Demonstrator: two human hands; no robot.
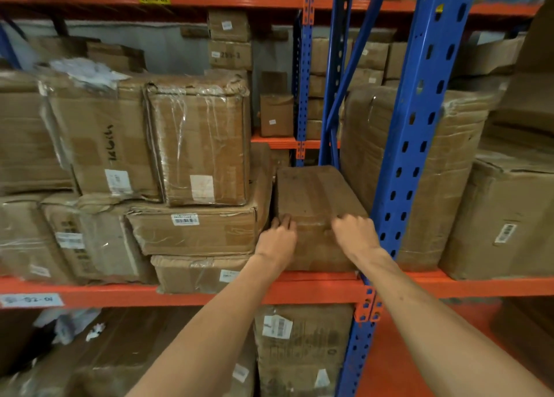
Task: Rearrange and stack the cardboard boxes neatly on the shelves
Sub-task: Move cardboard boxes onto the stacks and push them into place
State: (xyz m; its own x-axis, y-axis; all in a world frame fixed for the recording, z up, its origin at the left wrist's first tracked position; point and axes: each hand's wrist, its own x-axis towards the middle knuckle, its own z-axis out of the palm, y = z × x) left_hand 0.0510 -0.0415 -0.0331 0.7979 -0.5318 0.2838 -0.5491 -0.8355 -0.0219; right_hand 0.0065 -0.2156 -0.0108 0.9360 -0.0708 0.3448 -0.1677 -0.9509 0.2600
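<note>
The plain cardboard box (314,213) sits at the front edge of the middle shelf (299,285), wedged in the gap between the flattened labelled box (195,231) on its left and the blue upright (419,144) on its right. We have both hands on its upper front edge: the left hand (277,240) curls its fingers over the top near the left corner, the right hand (355,231) does the same near the right corner. Neither is closed round anything; they press and hook, though motion blur leaves us unsure how firmly.

The gap looks tight, so we judge the main risk to be jamming: if we push unevenly, the box may skew and catch on the upright or scrape the neighbouring stack. The wrapped boxes (198,144) piled above that stack lean a little, and a hard shove could shift them. Our right knuckles could also get pinched against the steel.
</note>
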